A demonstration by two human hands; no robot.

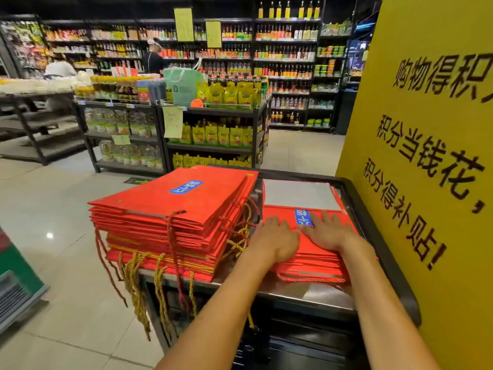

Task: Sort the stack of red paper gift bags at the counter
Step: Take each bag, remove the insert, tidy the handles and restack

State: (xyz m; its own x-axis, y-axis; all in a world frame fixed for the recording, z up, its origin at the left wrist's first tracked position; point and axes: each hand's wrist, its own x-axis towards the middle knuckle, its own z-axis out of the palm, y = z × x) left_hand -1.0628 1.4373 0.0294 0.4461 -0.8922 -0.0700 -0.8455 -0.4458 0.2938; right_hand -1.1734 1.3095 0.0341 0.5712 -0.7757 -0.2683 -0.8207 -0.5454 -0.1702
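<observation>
Two piles of flat red paper gift bags lie on a metal counter [306, 295]. The tall left pile [170, 209] has a blue label on top, and its red and gold cord handles hang over the near edge. The lower right pile [314, 260] also shows a blue label [304, 217] and a pale grey base panel at its far end. My left hand [274, 239] lies flat on the right pile's left edge. My right hand [328, 233] presses flat on the same pile, fingers straight, beside the label.
A tall yellow sign [426, 156] with black characters stands just right of the counter. Shelves of bottles and yellow pouches [213, 129] stand beyond on a tiled floor. A person in dark clothes [153, 58] is at the far shelves. A green unit [16, 273] sits at left.
</observation>
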